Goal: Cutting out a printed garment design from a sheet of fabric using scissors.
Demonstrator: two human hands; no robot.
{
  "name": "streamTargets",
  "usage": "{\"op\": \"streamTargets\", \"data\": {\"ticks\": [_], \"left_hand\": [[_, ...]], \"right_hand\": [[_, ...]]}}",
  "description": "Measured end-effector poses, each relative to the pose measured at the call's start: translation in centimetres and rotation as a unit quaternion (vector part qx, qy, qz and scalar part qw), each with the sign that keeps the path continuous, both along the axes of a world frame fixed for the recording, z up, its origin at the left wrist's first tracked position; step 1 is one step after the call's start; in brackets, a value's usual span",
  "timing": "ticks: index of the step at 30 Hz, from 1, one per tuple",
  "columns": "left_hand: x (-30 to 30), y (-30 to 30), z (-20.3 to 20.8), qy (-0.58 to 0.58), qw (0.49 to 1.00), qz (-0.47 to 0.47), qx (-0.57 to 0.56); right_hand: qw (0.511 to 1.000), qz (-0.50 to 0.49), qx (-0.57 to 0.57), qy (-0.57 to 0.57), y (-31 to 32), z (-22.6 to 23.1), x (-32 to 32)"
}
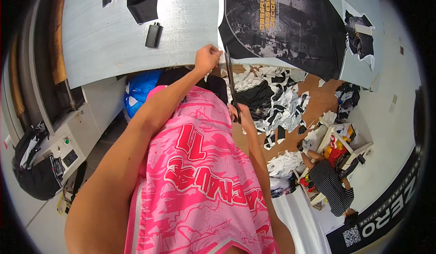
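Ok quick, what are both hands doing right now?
Left hand: closed, pinching the edge of the printed white sheet at the table edge.
Right hand: closed on the long dark scissors.

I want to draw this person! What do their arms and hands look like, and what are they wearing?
Both arms are bare all the way up, with no sleeves, gloves, watch or rings visible on the left hand or right hand. The person wears a sleeveless pink jersey with big red, white-edged lettering.
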State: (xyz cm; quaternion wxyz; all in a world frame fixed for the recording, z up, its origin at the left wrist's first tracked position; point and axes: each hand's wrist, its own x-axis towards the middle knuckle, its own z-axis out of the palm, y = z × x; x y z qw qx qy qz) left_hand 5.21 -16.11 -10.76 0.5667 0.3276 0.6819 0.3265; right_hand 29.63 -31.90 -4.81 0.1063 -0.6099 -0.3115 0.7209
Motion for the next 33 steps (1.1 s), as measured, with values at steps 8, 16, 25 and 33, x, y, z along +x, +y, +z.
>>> {"op": "streamTargets", "data": {"ticks": [8,16,25,33], "left_hand": [[0.3,0.7,-1.3,0.08,0.995,-0.05,0.005],[-0.5,1.3,-0.4,0.07,0.995,-0.069,-0.029],[-1.8,1.4,-0.8,0.064,0.996,-0.059,-0.02],[-2.1,1.6,-0.6,0.062,0.996,-0.065,-0.01]], "right_hand": [[0.998,0.0,0.028,-0.05,1.6,-2.5,-0.6],[0.996,0.014,0.022,-0.085,3.0,-1.4,-1.7],[0.987,0.046,0.058,-0.143,3.1,-1.4,-1.3],[0.993,0.034,0.059,-0.099,6.5,-0.4,-3.5]]}}
